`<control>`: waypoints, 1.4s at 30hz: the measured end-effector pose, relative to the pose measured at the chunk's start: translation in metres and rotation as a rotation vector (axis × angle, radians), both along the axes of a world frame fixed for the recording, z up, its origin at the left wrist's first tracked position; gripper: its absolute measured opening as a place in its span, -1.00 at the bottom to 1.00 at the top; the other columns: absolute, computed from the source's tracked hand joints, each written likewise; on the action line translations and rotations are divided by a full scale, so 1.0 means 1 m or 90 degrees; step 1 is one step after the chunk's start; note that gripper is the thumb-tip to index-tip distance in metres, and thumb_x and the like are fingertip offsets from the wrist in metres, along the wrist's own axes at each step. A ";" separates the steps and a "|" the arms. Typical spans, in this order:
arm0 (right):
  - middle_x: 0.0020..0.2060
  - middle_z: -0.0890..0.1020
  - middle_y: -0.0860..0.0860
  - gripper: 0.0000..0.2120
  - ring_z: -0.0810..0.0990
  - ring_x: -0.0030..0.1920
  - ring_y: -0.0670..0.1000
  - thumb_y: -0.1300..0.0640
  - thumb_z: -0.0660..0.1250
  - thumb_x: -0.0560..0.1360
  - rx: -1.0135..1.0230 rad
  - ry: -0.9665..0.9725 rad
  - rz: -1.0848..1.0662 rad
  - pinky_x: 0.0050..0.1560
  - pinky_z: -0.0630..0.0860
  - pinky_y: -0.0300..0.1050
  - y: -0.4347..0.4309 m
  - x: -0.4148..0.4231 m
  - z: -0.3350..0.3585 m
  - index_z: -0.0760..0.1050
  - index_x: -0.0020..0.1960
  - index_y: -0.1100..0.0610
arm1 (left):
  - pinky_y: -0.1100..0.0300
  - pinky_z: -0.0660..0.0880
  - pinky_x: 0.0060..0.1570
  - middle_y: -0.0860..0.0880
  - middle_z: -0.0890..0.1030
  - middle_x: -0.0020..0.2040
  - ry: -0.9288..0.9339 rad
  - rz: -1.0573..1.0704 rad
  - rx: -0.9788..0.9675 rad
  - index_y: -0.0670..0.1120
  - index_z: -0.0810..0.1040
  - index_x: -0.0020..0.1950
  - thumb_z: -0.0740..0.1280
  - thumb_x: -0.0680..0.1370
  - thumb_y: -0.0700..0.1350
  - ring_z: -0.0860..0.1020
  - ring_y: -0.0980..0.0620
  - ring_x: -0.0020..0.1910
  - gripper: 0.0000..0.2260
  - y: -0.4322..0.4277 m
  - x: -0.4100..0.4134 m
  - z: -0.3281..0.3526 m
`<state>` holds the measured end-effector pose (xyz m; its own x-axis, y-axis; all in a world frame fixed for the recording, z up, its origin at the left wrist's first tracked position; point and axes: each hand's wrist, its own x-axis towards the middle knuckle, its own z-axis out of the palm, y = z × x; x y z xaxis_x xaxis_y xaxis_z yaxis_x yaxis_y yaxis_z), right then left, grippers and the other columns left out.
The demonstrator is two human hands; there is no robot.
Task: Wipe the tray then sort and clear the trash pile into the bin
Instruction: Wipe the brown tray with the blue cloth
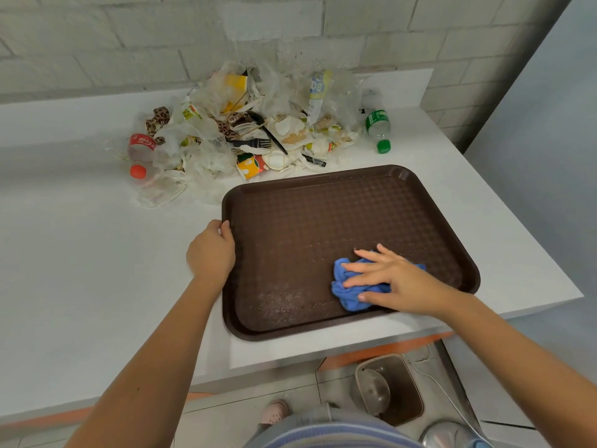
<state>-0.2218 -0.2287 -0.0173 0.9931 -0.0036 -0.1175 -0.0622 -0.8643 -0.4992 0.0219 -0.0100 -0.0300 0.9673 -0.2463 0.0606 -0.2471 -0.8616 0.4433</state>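
Currently pressing a blue cloth (347, 294) onto the near-right part of the tray (323, 221) with the right hand (387, 279), fingers straight and spread; gripping the tray's left rim with the left hand (211, 250), fingers curled. Doing so on the bench (97, 253), with the trash pile (245, 130) just behind the tray and the bin (410, 392) on the floor below.

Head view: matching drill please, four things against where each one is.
Things:
1. blue cloth
2. green-capped bottle
3. red-capped cola bottle
4. left hand

Places:
A. at the left edge of the trash pile
B. gripping the brown tray by its left rim
C. under the right hand, on the tray
D. at the right edge of the pile

Pairs: 1-C, 2-D, 3-A, 4-B.
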 end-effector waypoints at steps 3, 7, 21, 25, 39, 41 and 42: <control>0.38 0.29 -0.28 -0.65 0.07 0.50 -0.13 -0.03 0.33 0.51 -0.023 0.000 -0.053 0.51 -0.09 -0.05 -0.020 -0.022 0.005 0.40 0.25 -0.29 | 0.05 0.50 -0.02 -0.17 0.62 0.10 0.002 0.002 -0.002 -0.14 0.48 0.29 0.04 0.65 0.03 0.59 -0.17 0.03 -0.62 0.000 0.000 -0.001; 0.38 0.38 -0.10 -0.51 0.27 0.38 -0.15 -0.01 0.43 0.43 -0.071 -0.072 -0.134 0.40 0.19 -0.15 -0.027 -0.049 0.011 0.40 0.32 -0.22 | 0.05 0.50 -0.03 -0.18 0.62 0.10 -0.003 0.007 -0.004 -0.15 0.48 0.28 0.04 0.65 0.03 0.59 -0.18 0.02 -0.62 -0.001 0.000 -0.003; -0.07 0.68 -0.16 -0.71 0.61 0.02 -0.20 0.26 0.22 0.54 0.278 -0.051 -0.295 0.08 0.50 -0.29 0.008 0.005 0.062 0.62 0.05 -0.05 | 0.13 0.40 -0.14 -0.19 0.63 0.07 -0.010 0.010 -0.032 -0.17 0.50 0.26 0.05 0.65 0.01 0.59 -0.19 0.01 -0.63 -0.002 0.000 -0.005; -0.03 0.69 -0.08 -0.73 0.64 0.00 -0.14 0.20 0.23 0.52 0.430 0.095 -0.262 0.02 0.52 -0.30 0.016 0.040 0.077 0.63 0.10 -0.01 | 0.12 0.42 -0.12 -0.18 0.63 0.07 -0.006 0.015 -0.026 -0.16 0.50 0.26 0.05 0.65 0.01 0.59 -0.18 0.00 -0.63 -0.002 -0.001 -0.003; 0.55 -0.04 -0.09 -0.38 -0.07 0.54 0.00 -0.33 -0.12 0.48 -0.143 0.095 -0.023 0.49 -0.04 -0.01 0.037 0.026 0.013 0.02 0.51 -0.20 | 0.16 0.40 -0.16 -0.16 0.64 0.04 -0.013 0.021 -0.036 -0.15 0.50 0.25 0.05 0.65 0.02 0.60 -0.15 -0.04 -0.64 -0.002 -0.002 -0.004; 0.54 -0.08 -0.08 -0.32 -0.09 0.55 0.06 -0.35 -0.26 0.44 -0.205 0.077 0.004 0.49 -0.03 0.10 0.042 0.030 0.002 0.01 0.52 -0.17 | 0.17 0.39 -0.17 -0.16 0.64 0.03 -0.014 0.019 -0.037 -0.15 0.50 0.24 0.05 0.65 0.01 0.60 -0.15 -0.05 -0.64 -0.001 -0.002 -0.004; 0.54 -0.04 -0.06 -0.35 -0.03 0.54 0.09 -0.33 -0.22 0.49 -0.221 0.053 0.016 0.47 0.03 0.16 0.043 0.033 -0.001 0.06 0.52 -0.14 | 0.16 0.38 -0.18 -0.16 0.64 0.02 -0.015 0.017 -0.039 -0.15 0.51 0.24 0.05 0.65 0.01 0.60 -0.15 -0.05 -0.64 -0.001 -0.002 -0.004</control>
